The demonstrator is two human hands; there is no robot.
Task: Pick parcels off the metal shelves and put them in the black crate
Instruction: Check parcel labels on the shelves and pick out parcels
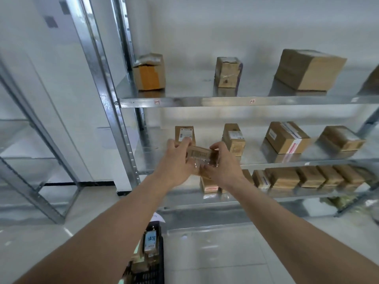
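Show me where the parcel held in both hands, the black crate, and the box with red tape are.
parcel (200, 154): head view, on its brown top face.
black crate (152, 275): head view, on its lattice side wall.
box with red tape (287, 137): head view, on its cardboard top.

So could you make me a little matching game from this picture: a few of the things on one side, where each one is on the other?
Things:
1. small parcel
2. black crate
3. orange-fronted box
4. red-taped box

Places:
A. top shelf, left end
B. on the floor, below the arms
C. middle shelf, right of the hands
D. held between both hands

Pairs: 1-D, 2-B, 3-A, 4-C
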